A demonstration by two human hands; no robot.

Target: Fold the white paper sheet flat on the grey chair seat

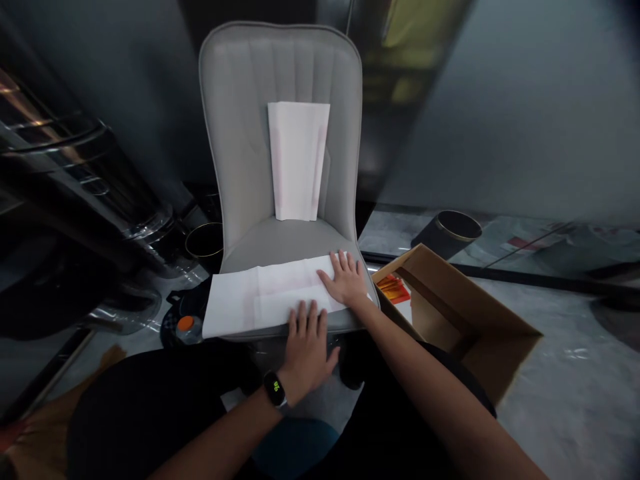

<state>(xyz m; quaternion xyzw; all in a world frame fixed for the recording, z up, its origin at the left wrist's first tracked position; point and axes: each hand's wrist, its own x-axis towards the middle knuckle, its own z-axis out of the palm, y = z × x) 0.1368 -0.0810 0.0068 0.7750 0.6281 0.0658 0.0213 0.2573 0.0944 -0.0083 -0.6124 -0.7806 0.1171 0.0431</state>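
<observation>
A long white folded paper [235, 300] lies across the front of a grey chair's seat [290, 243], its left end reaching past the seat edge. My right hand [346, 281] rests flat on the paper's right part with the fingers spread. At the paper's near edge, the fingertips of my left hand [307, 347] touch it, fingers stretched out; a black fitness band [275, 389] is on that wrist. Another white folded paper [299, 160], with faint pink side strips, stands upright against the chair's backrest [240, 100]. Neither hand grips anything.
An open cardboard box [480, 303] stands on the floor at the right, holding a red-orange packet [393, 289]. Behind it is a dark bin [450, 230]. At the left are another dark bin [205, 241], a bottle with an orange cap [185, 324] and shiny metal cylinders [85, 160].
</observation>
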